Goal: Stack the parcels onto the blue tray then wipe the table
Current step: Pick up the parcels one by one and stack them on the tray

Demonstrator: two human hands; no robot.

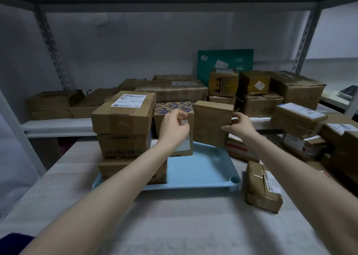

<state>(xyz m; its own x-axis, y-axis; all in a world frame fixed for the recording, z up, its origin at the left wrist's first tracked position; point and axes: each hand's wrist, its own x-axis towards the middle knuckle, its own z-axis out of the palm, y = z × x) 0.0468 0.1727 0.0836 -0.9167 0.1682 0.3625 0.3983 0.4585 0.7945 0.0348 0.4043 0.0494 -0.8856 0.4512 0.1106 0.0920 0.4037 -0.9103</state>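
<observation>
Square, matte cardboard parcel [212, 122] in right hand [239, 127]

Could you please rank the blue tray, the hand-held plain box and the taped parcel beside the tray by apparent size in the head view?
1. blue tray: largest, though partly covered.
2. plain box and taped parcel: these look alike, and the parcel lies nearer the camera, so I won't rank them.
</observation>
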